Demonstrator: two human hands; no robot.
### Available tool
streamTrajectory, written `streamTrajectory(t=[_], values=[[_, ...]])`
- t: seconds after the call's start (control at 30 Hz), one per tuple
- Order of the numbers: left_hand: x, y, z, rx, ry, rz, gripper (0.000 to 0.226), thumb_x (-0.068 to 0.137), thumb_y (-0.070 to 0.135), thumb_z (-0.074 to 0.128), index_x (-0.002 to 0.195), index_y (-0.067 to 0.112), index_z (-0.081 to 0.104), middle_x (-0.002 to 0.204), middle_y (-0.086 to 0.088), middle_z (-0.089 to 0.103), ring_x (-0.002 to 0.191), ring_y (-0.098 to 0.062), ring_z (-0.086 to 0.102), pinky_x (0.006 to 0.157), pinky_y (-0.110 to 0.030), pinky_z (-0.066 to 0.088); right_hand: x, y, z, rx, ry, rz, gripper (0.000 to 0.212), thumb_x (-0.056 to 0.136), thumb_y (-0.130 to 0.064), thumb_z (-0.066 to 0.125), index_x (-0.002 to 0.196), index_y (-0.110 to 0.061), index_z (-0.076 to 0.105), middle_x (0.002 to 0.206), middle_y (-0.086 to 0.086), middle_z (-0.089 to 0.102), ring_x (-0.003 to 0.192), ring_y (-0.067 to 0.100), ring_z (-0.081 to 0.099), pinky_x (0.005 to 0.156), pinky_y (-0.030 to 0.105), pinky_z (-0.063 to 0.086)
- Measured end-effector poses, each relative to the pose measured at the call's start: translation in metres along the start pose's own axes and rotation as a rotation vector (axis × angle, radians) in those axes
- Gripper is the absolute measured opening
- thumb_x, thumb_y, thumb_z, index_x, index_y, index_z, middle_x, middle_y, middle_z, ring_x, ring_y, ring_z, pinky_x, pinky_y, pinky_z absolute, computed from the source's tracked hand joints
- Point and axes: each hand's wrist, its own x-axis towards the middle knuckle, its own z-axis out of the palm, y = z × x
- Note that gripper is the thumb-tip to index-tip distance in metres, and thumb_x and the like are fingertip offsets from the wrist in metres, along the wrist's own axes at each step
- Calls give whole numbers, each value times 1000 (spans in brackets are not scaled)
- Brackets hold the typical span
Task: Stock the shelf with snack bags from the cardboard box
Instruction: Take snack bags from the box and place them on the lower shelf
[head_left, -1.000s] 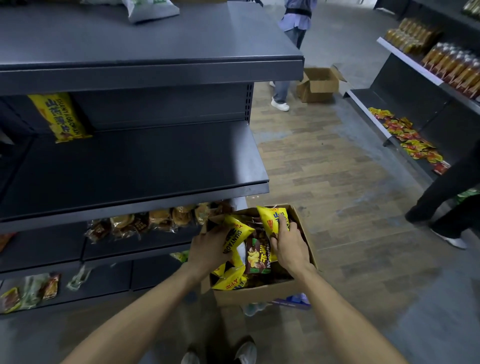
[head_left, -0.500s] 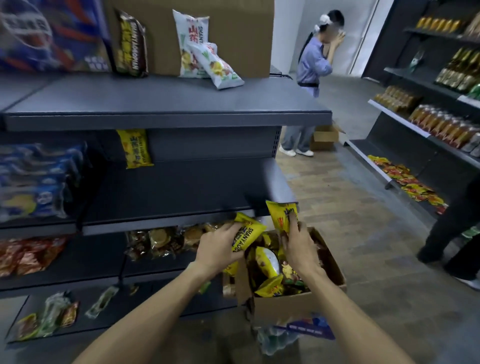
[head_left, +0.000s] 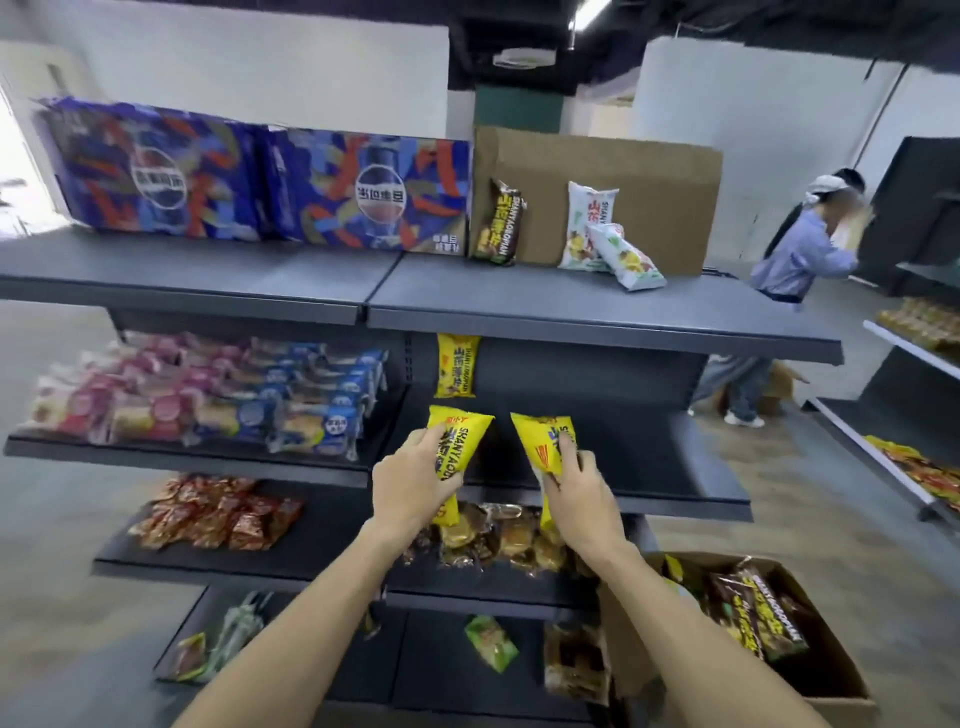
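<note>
My left hand (head_left: 413, 486) grips a yellow snack bag (head_left: 457, 436), and my right hand (head_left: 576, 488) grips a second yellow snack bag (head_left: 540, 441). Both bags are held upright in front of the dark second shelf (head_left: 649, 467), just below a yellow bag (head_left: 457, 364) that leans on the shelf's back wall. The open cardboard box (head_left: 831, 691) sits on the floor at the lower right with brown and yellow snack bags (head_left: 758, 613) inside.
The top shelf (head_left: 519, 296) carries blue cartons, a brown bag, white bags and a cardboard sheet. Packaged snacks fill the left bay and lower shelves. A person (head_left: 800, 260) stands in the aisle at right, near another shelving unit (head_left: 914, 457).
Both hands lifted out of the cardboard box, each with a yellow bag, and rose to the second shelf. The view tilted up from the box to the shelves.
</note>
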Motion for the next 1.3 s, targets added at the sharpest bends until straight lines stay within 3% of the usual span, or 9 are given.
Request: streamTrajectory(t=[0.1, 0.23, 0.57, 0.67, 0.87, 1.1, 1.3], values=[[17, 3, 6, -14, 18, -64, 64, 78, 52, 69, 134, 24, 52, 122, 6, 61, 84, -23, 68, 61, -34, 53, 22, -19, 4, -15, 26, 11, 63, 100, -38, 48, 154, -17, 22, 119, 12, 47, 96, 35, 57, 64, 34, 39], [48, 11, 24, 8, 14, -87, 63, 80, 53, 65, 134, 26, 48, 120, 5, 57, 87, -26, 67, 60, -31, 43, 56, -34, 15, 20, 24, 23, 62, 100, -35, 47, 154, -18, 21, 117, 14, 47, 97, 37, 57, 73, 43, 50], [134, -7, 85, 137, 56, -56, 60, 78, 48, 70, 130, 24, 52, 112, 0, 61, 83, -30, 69, 55, -33, 46, 153, 3, 72, 9, -13, 17, 61, 103, -35, 38, 155, -18, 11, 135, 16, 39, 108, 40, 55, 81, 45, 49], [154, -13, 105, 151, 28, -51, 59, 82, 49, 66, 132, 25, 48, 118, 1, 58, 95, -31, 66, 63, -36, 46, 183, 15, 84, -10, 12, -26, 62, 102, -35, 41, 155, -18, 14, 132, 16, 41, 105, 40, 57, 78, 43, 50], [184, -36, 151, 161, 57, -61, 62, 81, 48, 66, 135, 28, 43, 120, 2, 54, 100, -32, 63, 63, -34, 35, 252, 28, 120, -45, 99, -23, 62, 101, -40, 44, 152, -15, 18, 130, 17, 40, 96, 44, 59, 65, 39, 41], [208, -66, 179, 80, 165, -62, 62, 82, 51, 64, 136, 30, 42, 122, 7, 52, 96, -28, 63, 61, -31, 35, 315, 15, 182, 22, 189, -14, 63, 97, -37, 51, 148, -15, 20, 133, 17, 38, 95, 41, 61, 63, 34, 38], [203, -95, 198, 45, 259, -20, 60, 72, 49, 76, 123, 25, 54, 106, 4, 56, 80, -32, 66, 54, -29, 31, 337, 13, 233, 1, 185, 7, 60, 96, -38, 53, 143, -18, 24, 130, 14, 34, 97, 36, 62, 66, 38, 51]])
